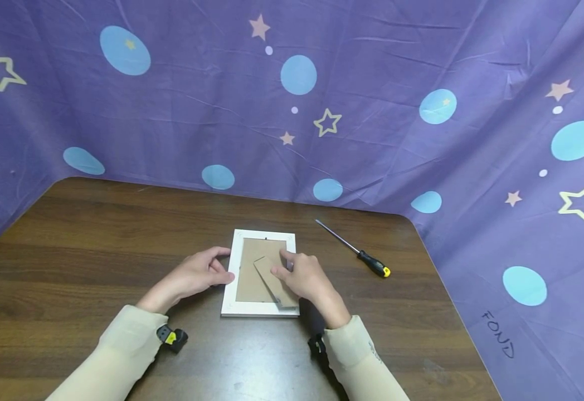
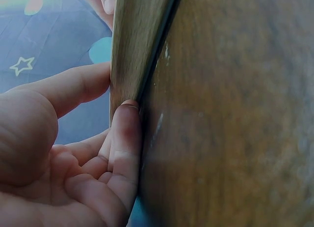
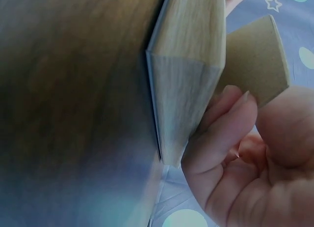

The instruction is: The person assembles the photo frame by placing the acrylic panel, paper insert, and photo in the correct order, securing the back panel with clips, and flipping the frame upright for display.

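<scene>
**Picture frame [image 1: 259,309] on a table [image 1: 96,239], back uppermost**

The left edge is grasped by the thumb and fingers of the left hand [image 1: 199,273]; the raised stand [image 1: 278,288] is pinched by the right hand [image 1: 309,275]. A screwdriver [image 1: 362,256] is seen to the right.

Left grip [image 1: 198,273] bent, right grip [image 1: 306,275] curled

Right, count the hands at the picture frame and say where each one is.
2. The left hand touches the left edge of the picture frame; the right hand holds the stand on its back. Both show in the head view, with no sign of another.
</scene>
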`<state>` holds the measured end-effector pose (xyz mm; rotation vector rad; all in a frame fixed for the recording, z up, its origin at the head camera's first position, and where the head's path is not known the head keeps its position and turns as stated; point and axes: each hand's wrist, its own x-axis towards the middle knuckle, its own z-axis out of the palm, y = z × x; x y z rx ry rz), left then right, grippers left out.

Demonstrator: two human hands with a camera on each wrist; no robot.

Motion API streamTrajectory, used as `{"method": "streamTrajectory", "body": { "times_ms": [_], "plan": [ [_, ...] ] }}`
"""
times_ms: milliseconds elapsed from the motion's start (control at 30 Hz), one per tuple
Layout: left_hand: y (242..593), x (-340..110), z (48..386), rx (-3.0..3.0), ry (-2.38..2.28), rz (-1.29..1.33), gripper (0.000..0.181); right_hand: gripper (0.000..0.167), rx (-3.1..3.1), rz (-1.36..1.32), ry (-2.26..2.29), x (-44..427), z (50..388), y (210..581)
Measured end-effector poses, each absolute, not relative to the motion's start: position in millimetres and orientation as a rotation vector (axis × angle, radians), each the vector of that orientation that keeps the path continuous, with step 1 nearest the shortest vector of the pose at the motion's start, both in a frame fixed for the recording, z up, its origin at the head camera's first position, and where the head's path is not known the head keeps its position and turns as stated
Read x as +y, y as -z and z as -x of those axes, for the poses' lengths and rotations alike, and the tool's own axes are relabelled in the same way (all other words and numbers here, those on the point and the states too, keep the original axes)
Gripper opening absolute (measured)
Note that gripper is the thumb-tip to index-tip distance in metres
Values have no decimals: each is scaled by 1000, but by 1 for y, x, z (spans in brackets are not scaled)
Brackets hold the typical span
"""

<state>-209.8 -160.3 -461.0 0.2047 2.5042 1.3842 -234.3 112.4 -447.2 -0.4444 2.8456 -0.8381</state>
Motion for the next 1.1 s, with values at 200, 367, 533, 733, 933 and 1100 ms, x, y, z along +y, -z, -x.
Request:
{"method": "streamTrajectory", "body": {
  "times_ms": [200,367,533,733,933,1100],
  "plan": [
    [459,-162,209,2501,-1381,-205,79,58,2850,432,842,112,233,445],
    [458,-163,209,2502,-1378,-209,78,58,2864,437,822,112,234,445],
    [458,-162,209,2503,-1374,-215,78,57,2872,430,811,112,233,444],
    [459,-161,210,2501,-1368,-209,78,59,2865,374,793,112,232,443],
    [458,-161,209,2500,-1370,-202,79,59,2892,395,760,112,232,443],
    [458,-161,209,2498,-1371,-202,79,59,2902,424,755,113,232,444]
  ]
}}
